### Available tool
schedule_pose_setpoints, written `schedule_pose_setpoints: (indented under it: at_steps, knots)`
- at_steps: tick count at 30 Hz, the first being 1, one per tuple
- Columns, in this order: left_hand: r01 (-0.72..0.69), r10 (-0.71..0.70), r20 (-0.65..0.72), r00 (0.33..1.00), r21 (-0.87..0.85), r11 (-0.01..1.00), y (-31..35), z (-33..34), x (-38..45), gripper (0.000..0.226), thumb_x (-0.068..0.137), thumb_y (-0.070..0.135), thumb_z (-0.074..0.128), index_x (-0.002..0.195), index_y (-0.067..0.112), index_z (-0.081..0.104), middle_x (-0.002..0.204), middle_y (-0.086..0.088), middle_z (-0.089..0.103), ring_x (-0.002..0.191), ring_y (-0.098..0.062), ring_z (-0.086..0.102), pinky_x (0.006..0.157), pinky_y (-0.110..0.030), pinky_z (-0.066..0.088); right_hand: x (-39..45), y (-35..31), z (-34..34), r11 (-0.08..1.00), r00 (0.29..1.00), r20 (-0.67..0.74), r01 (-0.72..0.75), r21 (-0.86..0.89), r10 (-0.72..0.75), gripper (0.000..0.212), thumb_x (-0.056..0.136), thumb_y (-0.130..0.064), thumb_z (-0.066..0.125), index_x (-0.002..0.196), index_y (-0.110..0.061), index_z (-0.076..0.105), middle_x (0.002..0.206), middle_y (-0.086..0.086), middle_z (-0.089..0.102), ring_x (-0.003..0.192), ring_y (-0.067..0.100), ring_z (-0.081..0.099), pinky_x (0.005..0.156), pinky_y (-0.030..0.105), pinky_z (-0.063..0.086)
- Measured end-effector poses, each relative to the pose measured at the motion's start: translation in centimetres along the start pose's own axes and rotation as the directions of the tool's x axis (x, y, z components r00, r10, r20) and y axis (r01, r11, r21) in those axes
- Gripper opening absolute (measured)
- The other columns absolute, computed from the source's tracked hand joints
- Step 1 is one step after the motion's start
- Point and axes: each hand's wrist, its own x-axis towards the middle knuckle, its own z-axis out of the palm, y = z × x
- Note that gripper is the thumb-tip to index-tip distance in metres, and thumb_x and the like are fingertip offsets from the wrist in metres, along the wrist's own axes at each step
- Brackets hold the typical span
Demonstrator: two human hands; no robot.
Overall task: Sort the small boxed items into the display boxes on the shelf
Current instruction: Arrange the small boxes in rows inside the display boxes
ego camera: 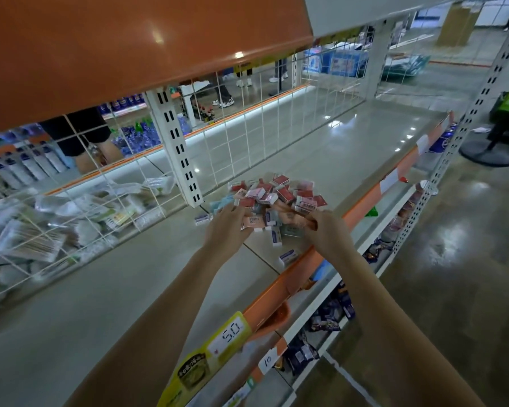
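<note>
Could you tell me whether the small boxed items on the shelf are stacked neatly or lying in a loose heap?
Loose heap: the small boxes lie jumbled at mixed angles on the shelf, a few strays apart.

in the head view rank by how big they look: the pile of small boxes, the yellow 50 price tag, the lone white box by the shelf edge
1. pile of small boxes
2. yellow 50 price tag, though it sits much nearer the camera, so its real size is unsure
3. lone white box

The small boxes (272,198) lie in a loose heap on the shelf (350,148); red and pink ones are on top, tilted many ways. White-blue boxes are scattered flat toward 6 o'clock, one (288,256) just beside the shelf's front edge.
</note>
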Motion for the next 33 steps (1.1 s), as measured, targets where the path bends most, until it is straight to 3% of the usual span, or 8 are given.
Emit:
schedule_pose_setpoints:
  at_steps: [4,7,9,12,15,21,28,33]
  knots:
    - [0.000,-0.003,-0.031,1.000,-0.119,0.993,-0.6,-1.4,-2.0,0.025,0.088,0.026,0.061,0.111,0.019,0.067,0.108,-0.004,0.061,0.096,-0.019,0.056,0.081,-0.032,0.046,-1.6,-0.7,-0.6,0.960,1.000,0.028,0.002,0.278,-0.011,0.016,0.091,-0.014,0.057,0.102,-0.008,0.066,0.079,-0.006,0.057,0.068,0.004,0.050,0.059,0.014,0.037]
    - [0.047,-0.058,-0.048,0.997,-0.198,0.979,-0.7,-3.2,-4.5,0.019,0.091,0.026,0.058,0.106,0.020,0.069,0.095,0.001,0.060,0.081,-0.013,0.053,0.072,-0.028,0.043,-2.4,-1.6,-0.6,0.851,0.986,0.168,-0.090,0.517,0.002,0.020,0.090,-0.009,0.058,0.109,-0.002,0.065,0.082,-0.005,0.064,0.078,0.016,0.066,0.080,0.034,0.055]
    - [0.117,-0.134,-0.052,0.990,-0.252,0.961,-0.9,-4.5,-6.4,0.018,0.092,0.027,0.056,0.102,0.021,0.069,0.091,0.003,0.061,0.076,-0.013,0.053,0.068,-0.028,0.041,-3.0,-2.7,-0.3,0.764,0.970,0.240,-0.128,0.633,-0.037,0.022,0.090,-0.005,0.058,0.111,0.000,0.064,0.086,0.003,0.068,0.079,0.017,0.069,0.080,0.032,0.057]
    - [0.258,-0.290,-0.018,0.957,-0.405,0.877,-1.5,-6.3,-9.4,0.015,0.094,0.028,0.053,0.096,0.023,0.067,0.082,-0.001,0.063,0.070,-0.020,0.054,0.064,-0.036,0.044,-4.2,-5.1,0.5,0.694,0.956,0.271,-0.121,0.710,-0.111,0.019,0.091,-0.004,0.057,0.108,-0.009,0.063,0.083,0.001,0.067,0.071,0.006,0.066,0.064,0.015,0.052]
    - [0.334,-0.381,0.029,0.924,-0.541,0.772,-2.4,-7.9,-12.4,0.014,0.095,0.026,0.051,0.090,0.026,0.064,0.082,-0.007,0.063,0.066,-0.018,0.052,0.062,-0.034,0.046,-5.4,-7.7,1.8,0.612,0.931,0.329,-0.169,0.773,-0.158,0.022,0.091,-0.002,0.055,0.112,-0.006,0.062,0.086,0.004,0.067,0.073,0.010,0.067,0.062,0.016,0.051]
    - [0.399,-0.547,0.025,0.836,-0.713,0.577,-4.6,-10.8,-18.8,0.017,0.095,0.016,0.052,0.083,0.016,0.065,0.058,0.013,0.055,0.053,-0.001,0.046,0.051,-0.015,0.039,-9.0,-13.6,4.7,0.390,0.881,0.402,-0.288,0.875,-0.251,0.023,0.086,0.002,0.059,0.102,-0.011,0.069,0.093,0.006,0.073,0.084,0.016,0.069,0.079,0.021,0.055]
    - [0.442,-0.707,-0.038,0.706,-0.756,0.483,-8.0,-14.0,-27.8,0.023,0.094,0.015,0.053,0.075,0.021,0.064,0.052,0.018,0.058,0.049,0.002,0.046,0.050,-0.015,0.040,-13.4,-21.0,8.5,0.136,0.744,0.580,-0.571,0.810,-0.331,0.034,0.090,0.003,0.048,0.070,-0.005,0.074,0.075,0.006,0.073,0.068,0.011,0.069,0.067,0.017,0.056]
    - [0.474,-0.781,-0.102,0.617,-0.743,0.471,-10.3,-17.1,-34.6,0.027,0.094,0.014,0.052,0.070,0.019,0.063,0.047,0.016,0.056,0.046,0.002,0.045,0.048,-0.015,0.039,-17.5,-26.0,10.6,0.293,0.640,0.599,-0.527,0.798,-0.481,0.020,0.081,0.001,0.059,0.081,-0.009,0.076,0.086,0.005,0.074,0.083,0.011,0.070,0.083,0.019,0.054]
